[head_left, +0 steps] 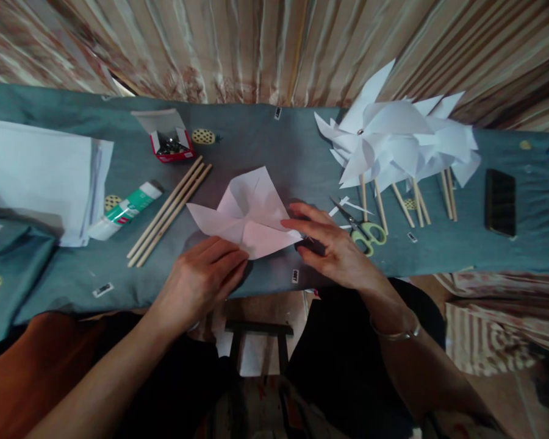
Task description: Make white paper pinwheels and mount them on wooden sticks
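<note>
A white paper pinwheel (268,235), cut and partly folded toward its centre, lies in front of me on the cloth. My left hand (205,271) is closed with its fingertips on the pinwheel's near edge, pinching the paper. At the right corner, my right hand (327,244) has its fingers apart. One of its fingertips rests on the paper, and the thumb is below the corner. Scissors (368,235) with green handles lie just right of that hand, beside thin paper scraps (343,204). Three wooden sticks (167,213) are left of the pinwheel.
Finished-looking pinwheels (393,137) on sticks are heaped at the back right, near a black phone (500,202). A red box (171,146) of small metal pieces stands open at the back left. A glue stick (125,210) and a paper stack (36,177) lie further left.
</note>
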A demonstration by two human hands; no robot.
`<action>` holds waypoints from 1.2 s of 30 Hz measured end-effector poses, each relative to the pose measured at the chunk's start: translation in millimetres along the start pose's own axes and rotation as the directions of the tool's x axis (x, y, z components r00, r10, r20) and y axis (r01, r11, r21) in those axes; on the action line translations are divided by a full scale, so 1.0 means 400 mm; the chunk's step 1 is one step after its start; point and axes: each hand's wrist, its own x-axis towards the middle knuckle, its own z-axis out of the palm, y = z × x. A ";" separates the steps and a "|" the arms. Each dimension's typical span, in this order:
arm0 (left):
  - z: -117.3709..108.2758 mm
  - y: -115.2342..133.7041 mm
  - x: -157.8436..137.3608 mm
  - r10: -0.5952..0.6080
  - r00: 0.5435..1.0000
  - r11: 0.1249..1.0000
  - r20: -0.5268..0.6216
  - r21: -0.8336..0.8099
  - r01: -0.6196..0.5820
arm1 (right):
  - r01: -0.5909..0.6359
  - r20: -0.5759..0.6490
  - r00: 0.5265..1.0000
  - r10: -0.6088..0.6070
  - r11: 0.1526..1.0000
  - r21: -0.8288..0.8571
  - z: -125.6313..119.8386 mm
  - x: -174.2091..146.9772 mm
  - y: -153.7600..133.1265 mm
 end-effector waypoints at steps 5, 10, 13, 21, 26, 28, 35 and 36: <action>-0.004 0.009 -0.004 0.015 1.000 1.000 0.010 -0.002 -0.015 | 0.043 -0.061 0.997 -0.039 0.996 0.072 0.010 -0.007 -0.009; 0.012 0.026 -0.006 0.047 0.999 0.998 -0.007 0.049 -0.047 | 0.136 -0.024 0.991 -0.134 0.984 0.116 0.028 -0.001 -0.036; 0.020 0.033 -0.009 0.054 0.999 0.997 0.002 0.052 -0.054 | 0.126 0.021 0.991 -0.130 0.985 0.116 0.035 0.003 -0.049; 0.019 0.036 -0.015 0.031 0.999 1.000 0.039 0.004 -0.031 | -0.022 0.047 0.999 0.017 0.993 0.120 0.032 0.009 -0.053; 0.024 0.035 -0.016 0.012 0.999 1.000 0.041 -0.002 -0.012 | -0.061 -0.062 0.996 0.067 0.994 0.093 0.049 0.013 -0.060; 0.025 0.035 -0.016 0.014 0.999 1.000 0.030 0.001 -0.014 | -0.090 -0.092 0.991 0.099 0.991 0.099 0.055 0.015 -0.062; 0.028 0.035 -0.019 0.010 1.000 1.000 -0.005 0.011 -0.010 | -0.056 -0.083 0.994 0.066 0.992 0.114 0.052 0.028 -0.066; 0.029 0.036 -0.020 0.008 1.000 1.000 -0.023 0.010 -0.008 | -0.022 -0.082 0.996 0.030 0.995 0.101 0.051 0.031 -0.066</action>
